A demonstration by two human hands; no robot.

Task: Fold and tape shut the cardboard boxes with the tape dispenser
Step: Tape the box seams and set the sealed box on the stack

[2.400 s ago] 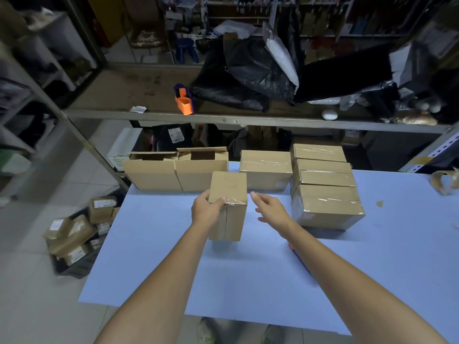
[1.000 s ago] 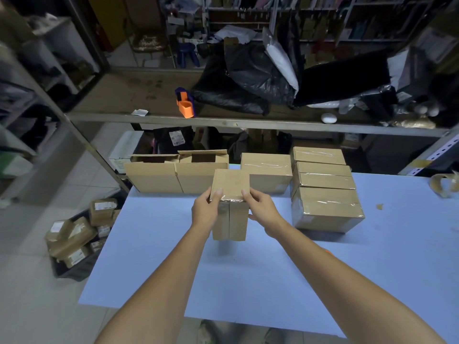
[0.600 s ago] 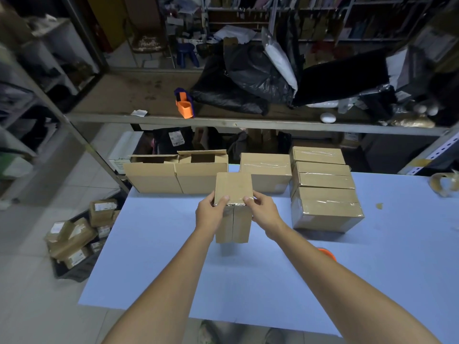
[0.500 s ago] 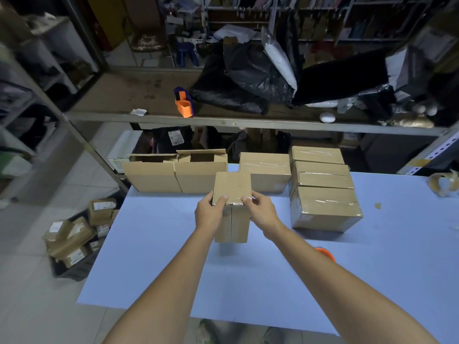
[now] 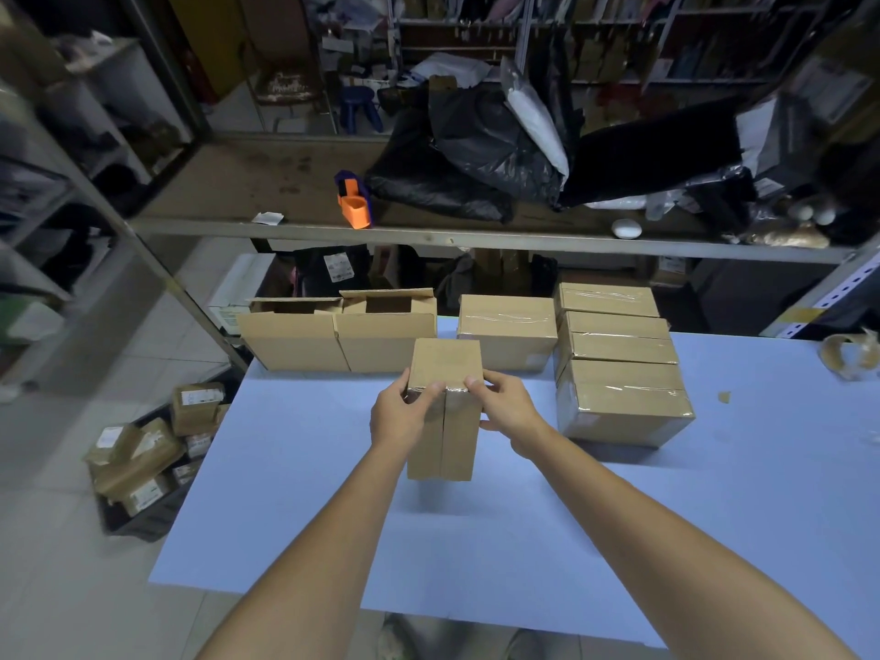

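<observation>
Open boxes point(image 5: 335, 343): beyond the left hand and to its left. Two stand side by side with flaps up and no tape. We judge these to be the work that remains.
Orange tool point(image 5: 354, 206): on the shelf point(image 5: 428, 238), well beyond the left hand. It may be a tape dispenser, but we cannot confirm this.
Left hand point(image 5: 399, 418): the forearm reaches straight forward. The fingers curl round the upper left edge of the held box and the thumb lies on the near face just under the top edge. It grips the box.
Held box point(image 5: 450, 440): between the two hands, stood on end over the surface point(image 5: 547, 554). We cannot tell whether its lower end touches. The flap seam runs down the near face, and glossy tape folds over the top edge.
Handling: we judge it light, stiff along edges and corners, and yielding in mid-panel. The tape film looks slick, so we would hold it by opposite corners on bare cardboard.
Right hand point(image 5: 510, 411): the forearm comes in at an angle from the right. The thumb and fingertips pinch the upper right corner, with the palm off the side wall.
Taped boxes point(image 5: 619, 388): just right of the right hand and beyond it, sealed and not touching the hand.
</observation>
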